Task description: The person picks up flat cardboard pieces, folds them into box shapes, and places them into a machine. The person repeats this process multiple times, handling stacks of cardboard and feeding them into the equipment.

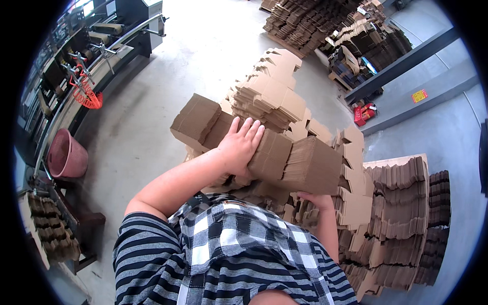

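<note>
A long brown bundle of flattened cardboard cartons [269, 155] lies slantwise in front of my chest, its cut edges showing at the right end. My left hand [241, 147] rests across its narrow middle, fingers stretched over the top and pressing on the cardboard. Under the bundle's right end, my right hand [318, 201] supports it from below; most of those fingers are hidden beneath the cardboard. Just beyond the bundle rises a pile of lighter tan carton blanks [272, 91].
Tall stacks of folded cardboard [399, 203] stand close on the right, with more cardboard piles [305, 25] at the back. Along the left runs a machine with a curved metal rail [114, 53]. A pink bucket [67, 155] sits beside it. A grey beam [401, 66] crosses the right.
</note>
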A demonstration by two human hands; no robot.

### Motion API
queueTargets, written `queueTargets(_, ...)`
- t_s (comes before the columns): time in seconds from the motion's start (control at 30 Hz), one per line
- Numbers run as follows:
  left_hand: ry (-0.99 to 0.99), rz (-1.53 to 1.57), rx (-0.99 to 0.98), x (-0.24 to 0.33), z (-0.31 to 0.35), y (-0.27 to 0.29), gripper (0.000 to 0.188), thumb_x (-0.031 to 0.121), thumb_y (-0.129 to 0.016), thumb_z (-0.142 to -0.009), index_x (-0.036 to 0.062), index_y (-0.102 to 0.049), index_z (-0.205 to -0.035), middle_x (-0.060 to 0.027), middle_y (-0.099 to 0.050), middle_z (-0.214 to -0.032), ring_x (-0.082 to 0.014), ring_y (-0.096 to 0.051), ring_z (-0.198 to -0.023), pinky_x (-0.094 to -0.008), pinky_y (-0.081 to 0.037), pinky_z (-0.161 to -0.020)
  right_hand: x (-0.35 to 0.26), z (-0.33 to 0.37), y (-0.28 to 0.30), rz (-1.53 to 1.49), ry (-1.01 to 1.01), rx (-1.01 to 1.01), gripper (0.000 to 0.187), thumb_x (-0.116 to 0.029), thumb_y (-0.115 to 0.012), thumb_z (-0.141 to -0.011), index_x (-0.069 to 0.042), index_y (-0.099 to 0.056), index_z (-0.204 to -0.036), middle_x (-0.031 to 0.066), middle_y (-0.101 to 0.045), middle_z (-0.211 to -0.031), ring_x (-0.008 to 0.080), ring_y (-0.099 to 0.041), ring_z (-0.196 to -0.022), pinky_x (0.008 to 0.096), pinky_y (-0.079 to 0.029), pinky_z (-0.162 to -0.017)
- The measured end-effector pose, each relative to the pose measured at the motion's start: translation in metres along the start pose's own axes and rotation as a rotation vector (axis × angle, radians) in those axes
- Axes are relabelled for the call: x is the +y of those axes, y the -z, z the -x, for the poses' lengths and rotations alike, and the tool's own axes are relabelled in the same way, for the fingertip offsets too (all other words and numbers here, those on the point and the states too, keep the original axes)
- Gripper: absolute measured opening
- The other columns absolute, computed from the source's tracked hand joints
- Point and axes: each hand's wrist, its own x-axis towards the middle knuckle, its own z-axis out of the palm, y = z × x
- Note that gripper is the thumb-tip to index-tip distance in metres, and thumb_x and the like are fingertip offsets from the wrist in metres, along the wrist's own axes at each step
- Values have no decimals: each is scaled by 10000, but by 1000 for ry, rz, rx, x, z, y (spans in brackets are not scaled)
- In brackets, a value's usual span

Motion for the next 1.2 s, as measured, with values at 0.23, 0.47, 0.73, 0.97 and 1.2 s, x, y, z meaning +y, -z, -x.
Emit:
queueTargets(0.23, -73, 59, 57, -20, -13, 9, 1131, 420, -830, -516, -127, -329, -1371, -206, -474, -1307, -336, -411, -1250, -441, -250, -1106, -30, -10, -2, 2, 157, 117, 348, -71, -837, -672, -26, -667, -972, 41, -680, -899, 149, -634, -814, 304, -531, -726)
queueTargets(0.47, -36, 42, 11, -7, -21, 6, 1106, 372, -820, -531, -111, -312, -1387, -208, -442, -1340, -344, -402, -1266, -475, -224, -1128, 5, -13, 3, -26, 67, 71, 402, -43, -847, -644, -15, -667, -1003, 60, -675, -955, 156, -631, -865, 319, -534, -747)
queueTargets(0.73, 72, 32, -90, -6, -20, 11, 1248, 542, -807, -566, -71, -188, -1459, -241, -258, -1511, -369, -187, -1433, -554, -112, -1153, 3, -12, 2, -230, -40, -10, 392, -42, -843, -653, 4, -661, -997, 58, -676, -926, 153, -638, -842, 311, -540, -725)
queueTargets(0.97, 97, 9, -111, 1, -26, 3, 1271, 598, -780, -582, -72, -158, -1465, -242, -241, -1515, -372, -180, -1432, -566, -109, -1147, 11, -17, -1, -25, 100, 57, 354, -76, -838, -674, -7, -667, -977, 57, -679, -898, 146, -637, -789, 307, -538, -684)
queueTargets(1.2, 34, 39, -98, -8, -22, 15, 1271, 586, -784, -572, -72, -162, -1464, -242, -248, -1512, -380, -185, -1430, -570, -108, -1146, 0, -14, 3, -75, -46, 14, 355, -97, -840, -678, -7, -667, -974, 52, -679, -878, 143, -632, -803, 303, -534, -691)
